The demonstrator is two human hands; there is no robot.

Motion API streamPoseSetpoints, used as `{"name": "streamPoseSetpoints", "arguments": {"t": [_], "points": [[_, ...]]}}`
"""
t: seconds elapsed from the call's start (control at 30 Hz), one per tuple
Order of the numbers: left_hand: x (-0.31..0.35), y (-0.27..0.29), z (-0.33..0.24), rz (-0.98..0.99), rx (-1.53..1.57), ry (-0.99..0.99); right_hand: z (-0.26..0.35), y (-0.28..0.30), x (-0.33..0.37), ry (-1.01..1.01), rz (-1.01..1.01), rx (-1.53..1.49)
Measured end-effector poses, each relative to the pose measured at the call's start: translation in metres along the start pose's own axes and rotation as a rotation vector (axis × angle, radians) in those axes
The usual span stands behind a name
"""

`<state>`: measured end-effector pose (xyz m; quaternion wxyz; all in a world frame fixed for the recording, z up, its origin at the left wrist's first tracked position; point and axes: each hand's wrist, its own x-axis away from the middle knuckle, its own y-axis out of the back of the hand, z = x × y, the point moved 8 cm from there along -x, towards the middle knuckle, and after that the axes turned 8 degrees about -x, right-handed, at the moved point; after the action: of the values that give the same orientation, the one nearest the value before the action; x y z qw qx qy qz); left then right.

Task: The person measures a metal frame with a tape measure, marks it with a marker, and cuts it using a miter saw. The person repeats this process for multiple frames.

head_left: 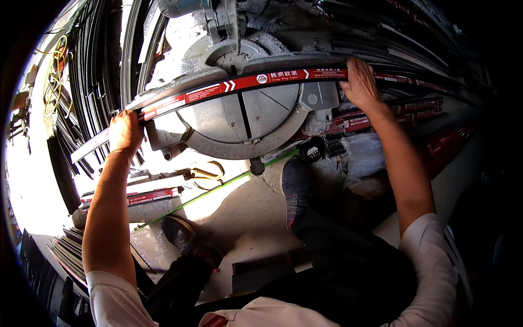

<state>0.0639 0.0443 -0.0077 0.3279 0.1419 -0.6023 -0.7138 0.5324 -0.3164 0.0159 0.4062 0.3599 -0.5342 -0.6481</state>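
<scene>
A long, dark strip of profile with red printed film (pixel 245 83) lies across the grey round table of a mitre saw (pixel 267 117), along its fence. To the left of the saw table, my left hand (pixel 125 132) is closed around the strip. My right hand (pixel 360 86) grips it at the right end of the fence, fingers over its far edge. Beyond the strip stands the saw's upper part (pixel 220 24); its blade area is hard to make out. The strip runs on past both hands, its right end lost among dark profiles.
A tape measure (pixel 312 150) lies below the saw, its green blade stretched toward my feet. Yellow-handled scissors (pixel 210 173) lie near short red-filmed offcuts (pixel 155 196). Dark profiles (pixel 90 60) are stacked at left. A clear plastic bag (pixel 366 158) sits at right.
</scene>
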Motion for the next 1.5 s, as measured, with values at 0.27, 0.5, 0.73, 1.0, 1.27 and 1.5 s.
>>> {"name": "streamPoseSetpoints", "arguments": {"t": [0.27, 0.5, 0.73, 1.0, 1.27, 1.5], "points": [[-0.004, -0.009, -0.001, -0.096, 0.01, -0.035, 0.03, 0.023, 0.002, 0.093, 0.015, -0.24], [0.0, -0.04, 0.026, -0.114, 0.039, 0.0, 0.047, 0.022, -0.004, 0.113, -0.087, -0.213], [-0.005, -0.055, 0.028, -0.143, 0.087, -0.039, 0.046, 0.028, 0.001, 0.121, -0.122, -0.243], [-0.008, -0.083, 0.04, -0.161, 0.066, -0.07, 0.043, 0.026, 0.0, 0.112, -0.13, -0.224], [-0.007, -0.067, 0.037, -0.159, 0.055, -0.053, 0.045, 0.026, -0.003, 0.073, -0.123, -0.26], [-0.004, -0.049, 0.031, -0.196, 0.041, -0.059, 0.047, 0.025, -0.005, 0.07, -0.137, -0.273]]}}
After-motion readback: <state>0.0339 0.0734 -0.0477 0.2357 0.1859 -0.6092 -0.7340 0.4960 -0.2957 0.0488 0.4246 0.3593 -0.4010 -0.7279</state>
